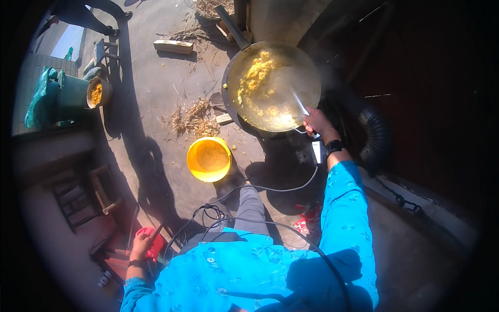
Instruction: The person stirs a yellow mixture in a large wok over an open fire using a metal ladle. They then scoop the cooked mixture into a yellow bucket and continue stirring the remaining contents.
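My right hand (317, 123) is closed around the pale handle of a cooking utensil (299, 100), whose far end reaches into a large wok (308, 70). Clumps of yellow food (259, 72), like scrambled egg, lie mostly on the wok's left side and along its near edge. Steam blurs the right half of the pan. Low at the left, my left hand (142, 245) is beside a red plastic item (156, 245); a thin brown shape shows at its fingers, and I cannot tell whether it is held.
A yellow bucket (209, 177) stands on the ground near my feet. Dry plant scraps (195, 119) and a split log (173, 46) lie around the wok. A grey cable (273, 190) crosses before my legs. Right of the wok is a black corrugated pipe (376, 128). Another person (89, 19) is at upper left.
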A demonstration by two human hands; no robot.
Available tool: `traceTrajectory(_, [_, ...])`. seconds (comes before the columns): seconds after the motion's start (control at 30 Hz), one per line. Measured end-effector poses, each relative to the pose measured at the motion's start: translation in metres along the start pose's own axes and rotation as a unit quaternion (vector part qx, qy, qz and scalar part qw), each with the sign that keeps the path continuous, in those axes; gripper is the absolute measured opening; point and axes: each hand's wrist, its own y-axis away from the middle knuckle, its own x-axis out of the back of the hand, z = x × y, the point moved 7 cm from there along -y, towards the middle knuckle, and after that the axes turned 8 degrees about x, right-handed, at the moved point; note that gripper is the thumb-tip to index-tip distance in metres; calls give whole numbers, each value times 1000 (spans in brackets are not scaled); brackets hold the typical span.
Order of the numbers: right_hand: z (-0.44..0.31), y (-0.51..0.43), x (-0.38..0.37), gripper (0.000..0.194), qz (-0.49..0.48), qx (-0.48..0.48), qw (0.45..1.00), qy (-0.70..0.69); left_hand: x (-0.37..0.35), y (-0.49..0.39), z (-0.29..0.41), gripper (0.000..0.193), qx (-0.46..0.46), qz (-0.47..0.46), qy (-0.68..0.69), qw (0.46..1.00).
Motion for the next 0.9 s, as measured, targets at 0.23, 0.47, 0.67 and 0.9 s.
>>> traceTrajectory(0.23, [2, -3, -28, 13, -38, 24, 987, -152, -5, 23, 28, 25, -23, 15, 14, 1000])
traceTrajectory(0.47, [56, 26, -80, 17, -48, 117, 922, -367, 0, 17, 4, 24, -4, -4, 107, 994])
traceTrajectory(0.67, [62, 71, -100, 37, -33, 156, 913, -376, 14, -27, -40, 23, -39, -31, 85, 995])
traceTrajectory(0.9, [50, 134, -135, 33, -31, 171, 910, -377, 34, -74, -104, 22, -37, -25, 62, 997])
